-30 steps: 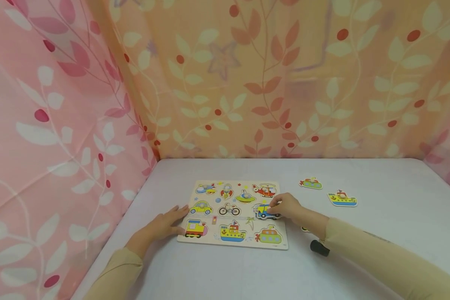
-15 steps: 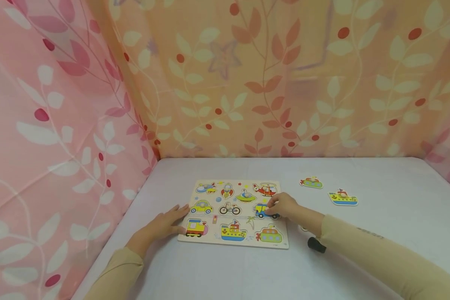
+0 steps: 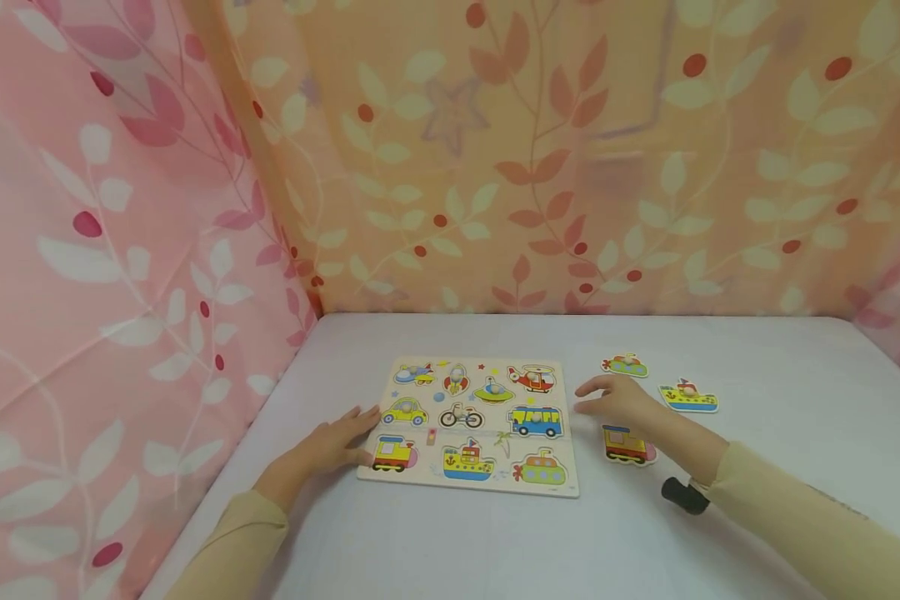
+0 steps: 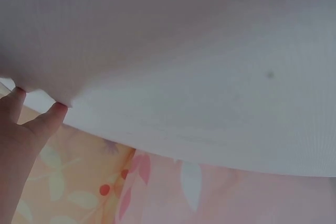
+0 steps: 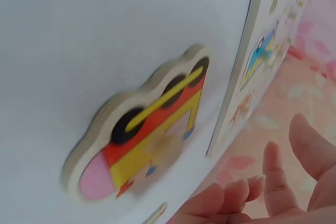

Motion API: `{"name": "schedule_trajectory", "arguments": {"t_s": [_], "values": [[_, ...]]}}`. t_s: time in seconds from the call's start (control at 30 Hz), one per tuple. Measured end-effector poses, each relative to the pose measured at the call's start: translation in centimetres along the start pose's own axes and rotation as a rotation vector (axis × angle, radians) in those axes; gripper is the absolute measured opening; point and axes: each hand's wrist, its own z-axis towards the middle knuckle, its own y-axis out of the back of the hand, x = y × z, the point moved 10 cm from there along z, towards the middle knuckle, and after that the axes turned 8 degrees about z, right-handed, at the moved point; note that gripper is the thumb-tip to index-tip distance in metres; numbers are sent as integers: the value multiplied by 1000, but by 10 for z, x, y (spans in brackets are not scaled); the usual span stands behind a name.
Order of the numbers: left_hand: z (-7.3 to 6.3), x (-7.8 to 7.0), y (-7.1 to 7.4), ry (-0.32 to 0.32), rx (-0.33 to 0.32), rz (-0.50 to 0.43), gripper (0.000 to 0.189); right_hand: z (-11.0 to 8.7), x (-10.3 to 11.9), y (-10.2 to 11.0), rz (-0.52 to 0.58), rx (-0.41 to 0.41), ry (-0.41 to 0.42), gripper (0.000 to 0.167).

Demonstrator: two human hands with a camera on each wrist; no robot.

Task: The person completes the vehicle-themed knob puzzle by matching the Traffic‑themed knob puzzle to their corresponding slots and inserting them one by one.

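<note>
A wooden peg puzzle board (image 3: 427, 477) lies on the white table, with vehicle pictures on it. The blue bus piece (image 3: 551, 423) sits in its place at the right side. My left hand (image 3: 326, 447) rests against the board's left edge, fingers extended. Just off the right edge is my right hand (image 3: 633, 408), fingers apart and holding nothing. Below it lies a knobbed train piece (image 3: 622, 446), large in the right wrist view. Beyond are a submarine piece (image 3: 630, 367) and a boat piece (image 3: 693, 400). The left wrist view shows mostly white cloth and fingertips (image 4: 59, 109).
Knobbed pieces such as the car (image 3: 405, 412) and the helicopter (image 3: 536, 380) fill the board's upper rows. Its bottom row shows knobless train, boat and submarine pictures. A black object (image 3: 685, 496) is at my right wrist. Floral curtains (image 3: 420, 167) stand behind and beside the table.
My right hand has let go of the bus piece and moved right, off the board. The bus now lies in the board and the train piece is uncovered. My left hand stays put.
</note>
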Motion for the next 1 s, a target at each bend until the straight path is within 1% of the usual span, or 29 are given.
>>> {"name": "schedule_trajectory", "arguments": {"t_s": [0.1, 0.23, 0.33, 0.47, 0.6, 0.8, 0.87, 1.0], "values": [[-1, 1, -2, -1, 0, -13, 81, -5, -5, 11, 15, -11, -10, 39], [-2, 1, -5, -2, 4, -23, 82, -11, -10, 23, 29, -5, 6, 40], [-2, 2, -5, 3, 4, -22, 82, -15, -13, 30, 2, 17, 52, 39], [-3, 0, -4, 7, 4, -26, 81, -18, -19, 34, -40, 81, 142, 37], [-4, -2, -3, 3, 4, -32, 80, -19, -29, 37, -42, 129, 193, 35], [-4, -3, -1, -10, -1, -23, 79, -20, -41, 38, -5, 179, 185, 35], [-5, -3, 0, -9, -2, -26, 79, -20, -42, 35, 7, 214, 182, 35], [-4, -2, 1, -5, 3, -29, 79, -21, -48, 29, -16, 266, 152, 32]]}}
